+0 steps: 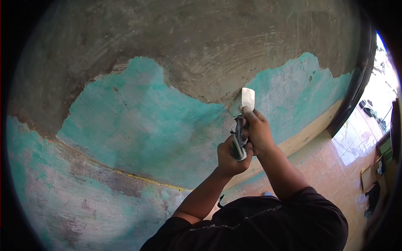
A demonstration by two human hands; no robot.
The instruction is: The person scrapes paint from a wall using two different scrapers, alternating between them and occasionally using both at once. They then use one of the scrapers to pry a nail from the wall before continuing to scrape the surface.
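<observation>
In the head view, a scraper (248, 97) with a flat, pale blade points up at the wall, its blade over the border between bare grey plaster and turquoise paint (146, 108). My right hand (260, 130) is closed around the scraper just below the blade, thumb up near the blade's base. Lower down, my left hand (233, 158) wraps the rear of the handle. Dark, torn-looking wrapping covers the handle between my hands, and a flat, light-edged end shows at my left fingers.
Bare grey plaster (201, 42) covers the upper wall; below a yellowish ridge (146, 178) the paint is patchy. A dark door frame (356, 83) curves down at right. Beyond it are floor tiles (318, 163), sandals (368, 112) and a cardboard box (370, 175).
</observation>
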